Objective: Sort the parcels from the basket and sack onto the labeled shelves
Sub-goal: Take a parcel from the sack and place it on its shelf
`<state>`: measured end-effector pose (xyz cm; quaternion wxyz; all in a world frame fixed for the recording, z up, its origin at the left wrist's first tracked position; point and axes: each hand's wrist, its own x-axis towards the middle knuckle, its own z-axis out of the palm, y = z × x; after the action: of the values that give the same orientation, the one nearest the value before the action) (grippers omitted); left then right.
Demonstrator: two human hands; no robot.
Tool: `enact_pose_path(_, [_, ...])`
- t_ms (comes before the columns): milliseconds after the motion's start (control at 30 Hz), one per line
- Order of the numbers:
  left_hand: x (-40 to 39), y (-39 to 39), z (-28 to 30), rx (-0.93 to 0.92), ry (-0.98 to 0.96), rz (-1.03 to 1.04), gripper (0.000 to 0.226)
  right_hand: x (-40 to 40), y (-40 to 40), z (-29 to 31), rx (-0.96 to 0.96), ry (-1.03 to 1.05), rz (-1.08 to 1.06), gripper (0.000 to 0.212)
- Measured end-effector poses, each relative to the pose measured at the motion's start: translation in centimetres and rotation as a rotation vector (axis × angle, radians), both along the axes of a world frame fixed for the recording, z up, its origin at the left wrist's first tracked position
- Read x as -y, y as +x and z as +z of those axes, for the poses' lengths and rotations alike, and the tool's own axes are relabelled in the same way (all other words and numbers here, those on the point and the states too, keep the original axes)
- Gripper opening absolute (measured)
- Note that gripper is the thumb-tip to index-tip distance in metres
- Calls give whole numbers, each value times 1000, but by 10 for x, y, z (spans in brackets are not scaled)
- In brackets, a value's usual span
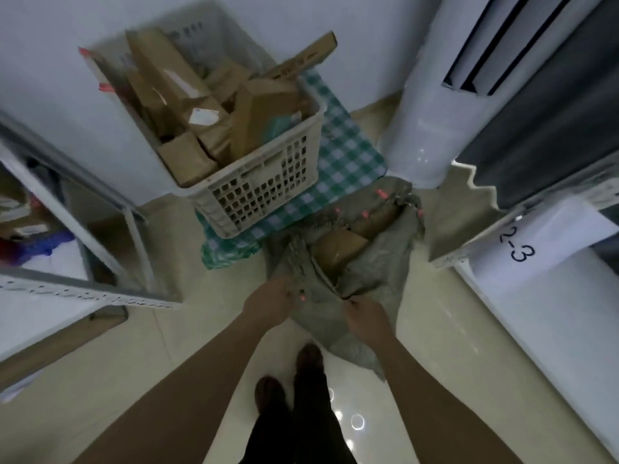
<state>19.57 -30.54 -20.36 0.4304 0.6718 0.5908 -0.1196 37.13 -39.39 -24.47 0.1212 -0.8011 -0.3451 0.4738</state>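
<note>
Both the left hand (273, 298) and right hand (363, 314) grip the grey sack (378, 279) holding brown parcels (338, 246); white basket (268, 192) brims with boxes on checked cloth (348, 155), tiled floor (187, 346)

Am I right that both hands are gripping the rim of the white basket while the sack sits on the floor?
Not quite: in the head view the left hand and right hand grip the grey sack's edge, not the white basket. The sack does sit on the floor.

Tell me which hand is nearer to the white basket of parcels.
Left. The left hand grips the sack's near rim, just below the white basket. The right hand pinches the same rim further right, a little farther from the basket.
</note>
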Motion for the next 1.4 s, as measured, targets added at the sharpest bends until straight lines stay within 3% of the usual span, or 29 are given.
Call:
enact_pose_path(167, [-40, 35, -76, -24, 11, -155, 32, -42, 29, -60, 63, -63, -28, 35])
enact_pose_path(300, [-64, 68, -131, -94, 117, -334, 23, -65, 52, -109, 78, -171, 81, 31])
enact_pose_path(433, [-90, 103, -176, -147, 228, -579, 31, -84, 75, -161, 159, -176, 152, 33])
enact_pose_path(633, [-121, 131, -227, -304, 251, -877, 38, -125, 114, -233, 433, -137, 561, 65])
enact_pose_path(767, [-139, 152, -258, -367, 393, -1079, 50, -163, 135, -266, 587, -129, 664, 85])
enact_pose_path(933, [-150, 169, -286, -420, 400, -1106, 57, -165, 153, -292, 607, -211, 733, 100])
enact_pose_path(1133, [-161, 158, -305, -607, 284, -1096, 49, -80, 168, -284, 717, -408, 504, 71])
enact_pose_path(1300, [-154, 156, -308, -595, 175, -971, 55, -29, 175, -282, 491, -637, 477, 66])
enact_pose_path(1400, [-148, 162, -307, -546, 165, -941, 56, -48, 168, -280, 499, -477, 317, 60])
